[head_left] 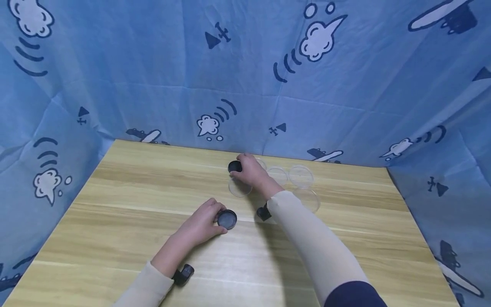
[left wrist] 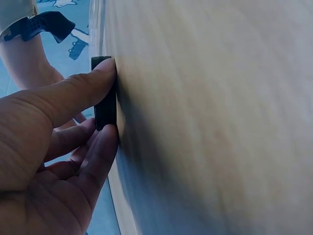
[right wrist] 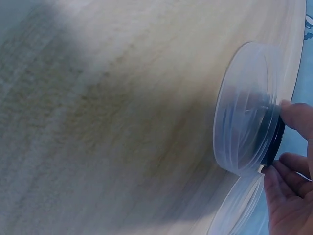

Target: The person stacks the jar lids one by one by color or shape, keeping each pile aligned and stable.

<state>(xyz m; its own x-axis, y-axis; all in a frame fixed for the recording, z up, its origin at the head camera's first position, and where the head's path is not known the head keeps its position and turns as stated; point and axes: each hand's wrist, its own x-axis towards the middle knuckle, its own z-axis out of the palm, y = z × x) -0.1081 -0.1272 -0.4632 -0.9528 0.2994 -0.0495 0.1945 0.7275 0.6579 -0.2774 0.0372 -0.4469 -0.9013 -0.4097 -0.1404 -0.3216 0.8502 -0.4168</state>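
Thumb and fingers of my left hand [head_left: 201, 224] pinch a round, shallow black lid [head_left: 227, 219] by its edge, low at the tabletop. Edge-on in the left wrist view, the same lid [left wrist: 105, 107] shows as a thick dark band. Farther back, my right hand [head_left: 254, 172] holds a second black lid [head_left: 235, 166] between thumb and fingers. This one lies just behind a clear round shallow dish [head_left: 239, 188]. In the right wrist view the clear dish [right wrist: 239, 107] stands in front of the black lid [right wrist: 278, 139] and partly covers it.
More clear round dishes [head_left: 301, 176] sit at the back, right of my right hand; the forearm partly hides one dish [head_left: 311, 200]. Behind the wooden table [head_left: 153, 179] hangs a blue patterned cloth [head_left: 153, 85], which also encloses both sides.
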